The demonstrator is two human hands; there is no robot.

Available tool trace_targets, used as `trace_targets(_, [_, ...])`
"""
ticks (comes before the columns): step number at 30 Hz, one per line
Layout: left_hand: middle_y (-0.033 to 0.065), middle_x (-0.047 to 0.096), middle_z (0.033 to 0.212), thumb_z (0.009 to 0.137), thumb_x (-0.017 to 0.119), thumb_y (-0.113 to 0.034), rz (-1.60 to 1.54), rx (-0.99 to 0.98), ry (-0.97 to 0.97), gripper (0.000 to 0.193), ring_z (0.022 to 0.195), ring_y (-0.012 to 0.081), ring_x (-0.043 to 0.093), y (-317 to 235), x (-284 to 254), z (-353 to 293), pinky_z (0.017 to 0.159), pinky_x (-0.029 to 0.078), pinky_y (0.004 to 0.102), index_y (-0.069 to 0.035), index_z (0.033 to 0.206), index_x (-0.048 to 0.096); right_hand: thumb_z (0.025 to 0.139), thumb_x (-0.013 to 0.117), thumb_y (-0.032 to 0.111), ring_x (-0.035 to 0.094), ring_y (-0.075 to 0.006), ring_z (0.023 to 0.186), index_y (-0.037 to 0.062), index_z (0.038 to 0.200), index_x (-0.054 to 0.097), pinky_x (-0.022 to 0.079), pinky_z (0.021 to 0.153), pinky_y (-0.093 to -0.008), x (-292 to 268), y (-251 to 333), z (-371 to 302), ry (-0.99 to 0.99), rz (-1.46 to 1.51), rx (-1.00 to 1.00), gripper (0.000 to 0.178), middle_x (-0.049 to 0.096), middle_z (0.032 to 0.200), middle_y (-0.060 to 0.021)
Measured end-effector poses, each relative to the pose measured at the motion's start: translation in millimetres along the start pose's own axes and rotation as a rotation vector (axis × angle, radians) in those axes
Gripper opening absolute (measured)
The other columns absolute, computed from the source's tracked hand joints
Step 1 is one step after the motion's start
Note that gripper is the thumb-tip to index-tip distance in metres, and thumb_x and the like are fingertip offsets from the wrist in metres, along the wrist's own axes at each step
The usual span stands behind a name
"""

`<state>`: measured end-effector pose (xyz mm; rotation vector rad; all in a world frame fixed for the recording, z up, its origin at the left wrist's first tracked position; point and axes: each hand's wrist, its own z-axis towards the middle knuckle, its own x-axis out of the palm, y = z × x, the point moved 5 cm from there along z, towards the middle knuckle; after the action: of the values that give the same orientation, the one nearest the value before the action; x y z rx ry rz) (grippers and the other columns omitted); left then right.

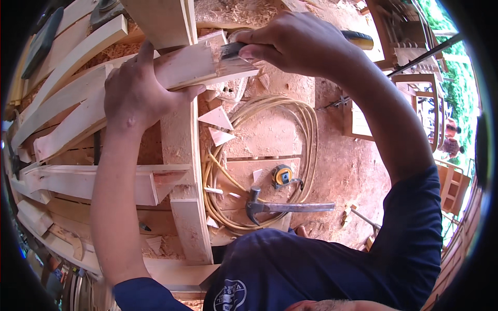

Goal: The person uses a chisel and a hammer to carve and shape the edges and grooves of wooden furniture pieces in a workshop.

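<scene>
My left hand [136,93] grips a pale wooden beam [189,65], thumb along its near side and fingers over the top. The beam's right end is rough and splintered, lying across an upright board of the wooden frame [194,217]. At that end, my right hand [290,44] is closed on a flat dark metal blade [232,51], which touches the wood. Whether the blade has a handle inside the fist is hidden. A yellow-and-black handle [359,39] shows behind my right wrist; I cannot tell if it belongs to the blade.
A coil of yellow hose [311,140] lies on the shaving-strewn floor. Within it are a tape measure [282,176], a claw hammer [290,207] and wooden offcuts [217,118]. Curved wooden pieces [78,124] stretch across the left. Wooden furniture [423,96] stands at the right.
</scene>
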<state>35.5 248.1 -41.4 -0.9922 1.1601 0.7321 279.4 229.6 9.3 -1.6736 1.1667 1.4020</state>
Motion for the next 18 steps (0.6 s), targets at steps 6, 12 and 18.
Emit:
trace_targets(6, [0.0178,0.081,0.097,0.068,0.089,-0.073,0.054,0.013,0.000,0.105,0.090,0.0418,0.080,3.5,2.4,6.7,0.081,0.065,0.0541,-0.014,0.147,0.052,0.110,0.057,0.056,0.079,-0.0340,0.091,0.0361,0.132,0.077,0.063,0.084,-0.0503,11.9,-0.1,7.0,-0.038,0.107,0.067,0.036,0.080,0.101,-0.0080])
trace_targets(12, [0.0208,0.081,0.106,0.067,0.088,-0.075,0.063,-0.026,0.045,0.105,0.098,0.0422,0.079,7.6,-0.2,5.1,0.086,0.065,0.0539,-0.014,0.146,0.054,0.109,0.062,0.052,0.074,-0.0288,0.073,0.0385,0.139,0.075,0.063,0.078,-0.0438,1.2,-26.0,-20.7,-0.221,0.464,0.057,0.035,0.079,0.090,-0.0069])
trace_targets(18, [0.0192,0.081,0.107,0.066,0.091,-0.071,0.041,-0.020,0.052,0.101,0.100,0.0401,0.079,4.1,-1.7,1.6,0.089,0.064,0.0532,-0.014,0.143,0.056,0.109,0.058,0.057,0.079,-0.0288,0.085,0.0323,0.124,0.079,0.064,0.079,-0.0491,2.9,-0.1,-28.8,0.007,0.048,0.045,0.035,0.078,0.089,-0.0070])
